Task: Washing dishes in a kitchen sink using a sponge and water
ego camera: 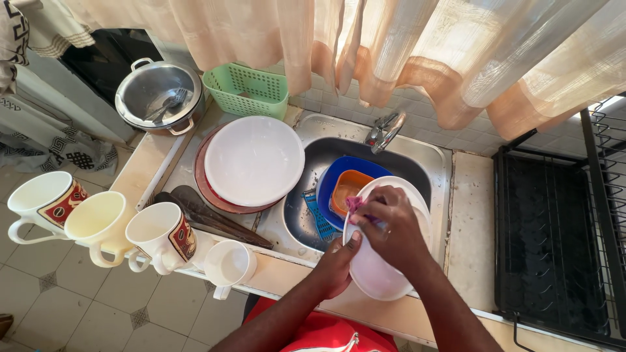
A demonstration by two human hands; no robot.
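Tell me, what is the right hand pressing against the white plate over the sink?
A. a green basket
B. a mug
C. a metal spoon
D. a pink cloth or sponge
D: the right hand presses a small pink cloth or sponge onto the white plate, which the left hand steadies at its rim above the sink.

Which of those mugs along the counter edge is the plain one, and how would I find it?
Start at the steel sink and go left along the counter's front edge, where four mugs lie tipped with their mouths toward the camera. The plain yellow mug is second from the left. Unlike the white mugs beside it, it is pale yellow and has no red printed panel.
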